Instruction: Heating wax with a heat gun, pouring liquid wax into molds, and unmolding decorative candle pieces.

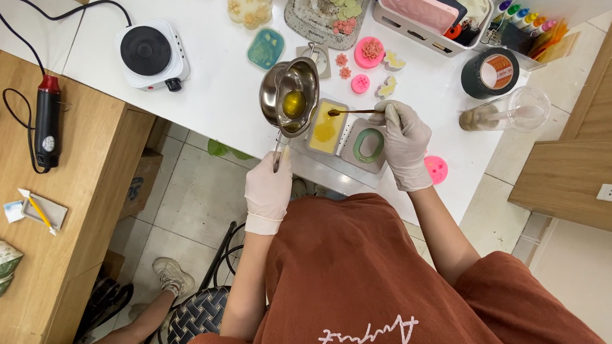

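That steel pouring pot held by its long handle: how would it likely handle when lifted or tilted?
The steel pot is probably rigid and fairly light. The left hand grips only its long handle, so it may feel front-heavy. The yellow liquid inside would likely slosh or spill if tilted quickly.

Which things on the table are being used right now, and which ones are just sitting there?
In use:
- left hand holding the metal pot of yellow liquid
- right hand holding the thin stick
- rectangular mould with yellow in it

Lying about:
- hot plate
- heat gun
- tape roll
- pink round mould
- clear cup
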